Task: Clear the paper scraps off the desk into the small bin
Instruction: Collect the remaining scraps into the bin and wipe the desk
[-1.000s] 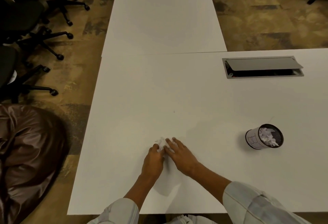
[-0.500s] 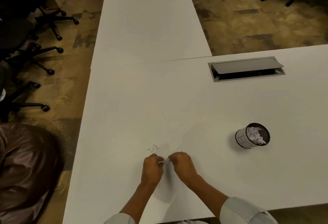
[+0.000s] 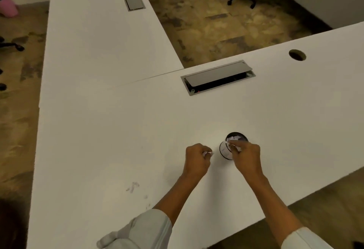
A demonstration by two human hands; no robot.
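A white L-shaped desk [image 3: 122, 122] carries everything. A small bin [image 3: 226, 151] stands upright on it, with white paper inside. A few paper scraps [image 3: 133, 186] lie on the surface near the front edge, well apart from the bin. Set into the top are two grey cable hatches [image 3: 217, 77] and a round hole [image 3: 297, 55]

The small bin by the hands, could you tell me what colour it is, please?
White wall with a black rim, on the small bin, seen in the head view.
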